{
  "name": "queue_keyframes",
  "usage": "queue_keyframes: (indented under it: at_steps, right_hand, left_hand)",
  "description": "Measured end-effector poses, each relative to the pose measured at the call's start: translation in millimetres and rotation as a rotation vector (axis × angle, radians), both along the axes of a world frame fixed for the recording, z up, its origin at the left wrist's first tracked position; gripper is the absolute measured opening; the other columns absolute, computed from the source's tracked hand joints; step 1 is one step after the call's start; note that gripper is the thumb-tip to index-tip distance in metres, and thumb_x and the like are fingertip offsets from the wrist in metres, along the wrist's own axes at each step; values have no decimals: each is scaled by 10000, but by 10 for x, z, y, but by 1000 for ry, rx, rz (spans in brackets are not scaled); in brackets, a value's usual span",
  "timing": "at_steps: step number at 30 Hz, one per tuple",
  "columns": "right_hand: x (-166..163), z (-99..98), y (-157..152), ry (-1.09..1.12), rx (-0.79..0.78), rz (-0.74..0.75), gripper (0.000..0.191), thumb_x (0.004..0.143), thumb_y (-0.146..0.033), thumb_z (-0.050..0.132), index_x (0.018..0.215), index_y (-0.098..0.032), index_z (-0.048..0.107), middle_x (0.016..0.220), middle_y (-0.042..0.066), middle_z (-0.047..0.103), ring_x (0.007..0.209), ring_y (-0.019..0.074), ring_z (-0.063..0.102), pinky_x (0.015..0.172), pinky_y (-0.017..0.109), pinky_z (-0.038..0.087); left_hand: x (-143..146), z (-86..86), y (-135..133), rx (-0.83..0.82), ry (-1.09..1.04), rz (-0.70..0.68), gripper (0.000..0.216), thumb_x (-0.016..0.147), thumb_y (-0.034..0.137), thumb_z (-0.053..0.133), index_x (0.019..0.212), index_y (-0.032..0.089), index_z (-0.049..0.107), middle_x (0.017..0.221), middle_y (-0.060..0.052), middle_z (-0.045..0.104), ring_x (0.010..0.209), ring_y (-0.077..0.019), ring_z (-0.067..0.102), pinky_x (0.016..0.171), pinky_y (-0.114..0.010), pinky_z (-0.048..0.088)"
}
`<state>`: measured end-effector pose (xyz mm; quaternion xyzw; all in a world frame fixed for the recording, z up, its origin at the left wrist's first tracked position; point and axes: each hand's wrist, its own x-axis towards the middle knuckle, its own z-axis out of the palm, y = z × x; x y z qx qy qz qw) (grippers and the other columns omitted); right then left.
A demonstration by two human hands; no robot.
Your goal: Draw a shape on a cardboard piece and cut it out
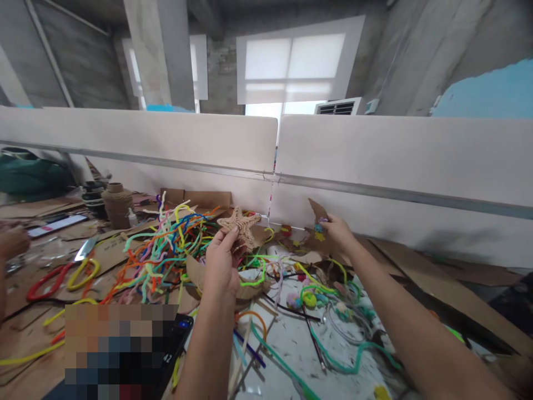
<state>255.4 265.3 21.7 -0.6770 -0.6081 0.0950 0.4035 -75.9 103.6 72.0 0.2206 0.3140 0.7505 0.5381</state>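
Observation:
My left hand (220, 262) is raised over the desk, its fingers pinched on a brown twine-wrapped star (240, 224). My right hand (338, 232) reaches toward the white partition and grips a torn piece of brown cardboard (316, 212) with small coloured bits on it. Below both hands lies a tangle of coloured pipe cleaners (166, 250), with pom-poms (308, 299) and more cardboard scraps.
A white partition (375, 161) closes off the back of the desk. A spool of twine (117, 203), a knife blade (85, 249), red and yellow loops (62, 276) and cardboard sheets (437, 266) lie around. Another person's hand (12, 241) shows at the far left.

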Motion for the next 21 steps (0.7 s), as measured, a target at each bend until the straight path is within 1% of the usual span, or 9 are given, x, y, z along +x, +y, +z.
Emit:
queue_keyframes:
  at_steps: [3, 5, 6, 8, 11, 12, 15, 18, 21]
  right_hand:
    - [-60, 25, -87, -145, 83, -197, 387, 1035, -329, 709, 1396, -205, 640, 1440, 115, 651, 1209, 304, 690, 999, 529, 596]
    - [-153, 1, -134, -241, 134, -258, 451, 1033, -326, 711, 1454, -211, 601, 1523, 130, 590, 1293, 334, 642, 1056, 577, 556]
    - [-215, -31, -146, -289, 141, -252, 469, 1032, -327, 711, 1469, -212, 589, 1544, 132, 572, 1314, 344, 627, 1069, 590, 544]
    - [-363, -141, -141, -379, 95, -171, 439, 1034, -329, 709, 1446, -212, 608, 1517, 126, 597, 1286, 331, 647, 1052, 572, 560]
    - [-601, -395, -85, -479, -88, 6, 316, 1043, -333, 701, 1331, -205, 678, 1372, 103, 693, 1133, 269, 720, 956, 487, 619]
    - [-671, -487, -65, -499, -144, 44, 318, 1041, -336, 704, 1326, -198, 678, 1349, 99, 702, 1110, 265, 728, 934, 476, 628]
    - [-812, -700, -20, -536, -255, 79, 316, 1042, -334, 704, 1328, -202, 677, 1354, 100, 699, 1117, 265, 726, 936, 475, 627]
    - [-819, -755, 9, -536, -298, 52, 313, 1043, -332, 702, 1329, -207, 677, 1362, 100, 696, 1125, 266, 723, 942, 475, 625]
    - [-710, -667, 40, -502, -297, 14, 307, 1047, -333, 695, 1328, -209, 679, 1364, 101, 696, 1124, 264, 723, 944, 474, 624]
  left_hand:
    - [-3, 0, -2, -1, 11, -6, 502, 425, 303, 955, 716, 205, 558, 605, 78, 627, 520, -80, 571, 515, -183, 468]
    - [-3, -7, 4, -5, 12, -5, 496, 432, 307, 951, 722, 203, 562, 614, 76, 630, 522, -78, 570, 517, -182, 465]
    - [-4, -13, 10, -8, 10, -3, 497, 433, 308, 951, 723, 203, 562, 620, 74, 633, 524, -78, 570, 518, -182, 466]
    - [-7, -30, 22, -11, 10, -4, 500, 432, 309, 955, 722, 204, 560, 624, 74, 632, 527, -79, 568, 519, -183, 466]
    - [-13, -57, 36, -1, 16, -9, 497, 447, 304, 962, 718, 204, 558, 626, 76, 624, 529, -79, 568, 528, -186, 466]
    - [-16, -64, 39, 2, 17, -10, 494, 453, 302, 964, 720, 204, 560, 630, 76, 624, 533, -81, 571, 533, -188, 467]
    - [-22, -79, 44, 2, 17, -10, 485, 467, 302, 966, 732, 204, 571, 635, 73, 625, 548, -88, 582, 541, -191, 468]
    - [-26, -85, 50, -4, 16, -10, 491, 467, 305, 969, 736, 204, 570, 630, 74, 622, 547, -89, 581, 539, -188, 466]
    - [-26, -89, 57, -5, 11, -11, 499, 464, 305, 974, 740, 204, 571, 626, 77, 623, 546, -86, 579, 535, -182, 463]
